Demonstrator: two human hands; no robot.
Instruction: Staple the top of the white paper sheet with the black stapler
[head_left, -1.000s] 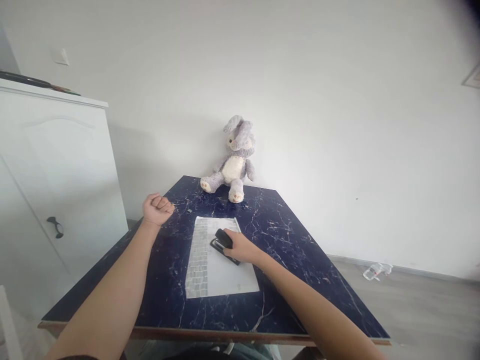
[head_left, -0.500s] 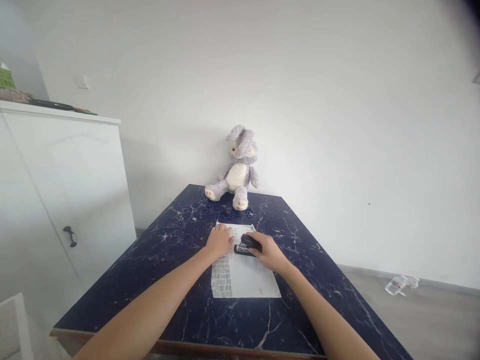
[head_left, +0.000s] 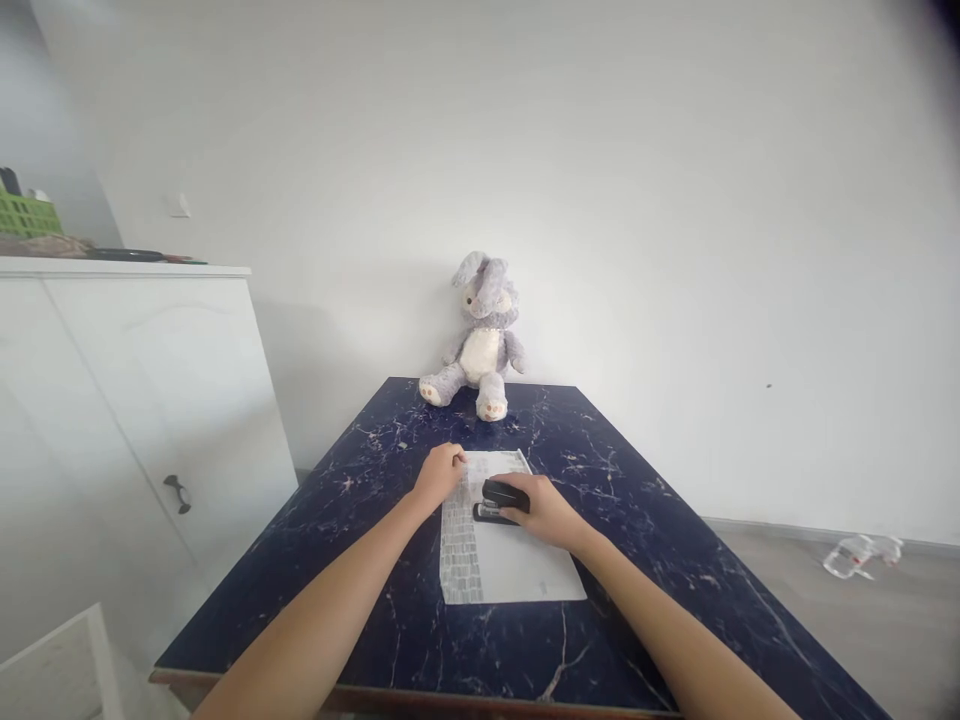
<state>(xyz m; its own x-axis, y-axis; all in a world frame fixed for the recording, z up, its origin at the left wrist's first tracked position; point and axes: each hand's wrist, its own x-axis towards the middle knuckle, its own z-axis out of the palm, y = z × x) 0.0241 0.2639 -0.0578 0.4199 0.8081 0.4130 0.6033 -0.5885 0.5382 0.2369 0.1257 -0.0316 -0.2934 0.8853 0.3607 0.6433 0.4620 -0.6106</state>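
Tabletop [head_left: 405, 640] — stapler [head_left: 505, 494] in right hand [head_left: 549, 510]

My right hand [head_left: 544, 508] covers the back end of the stapler [head_left: 504, 495], my left hand [head_left: 441, 474] hides the far left corner of the paper [head_left: 517, 565], and its small print [head_left: 460, 560] beats my eyes! Up on the cabinet [head_left: 202, 400], the green basket [head_left: 28, 215] runs off the left edge; on the floor [head_left: 885, 640], that clear plastic [head_left: 851, 556] is too blurred to name.
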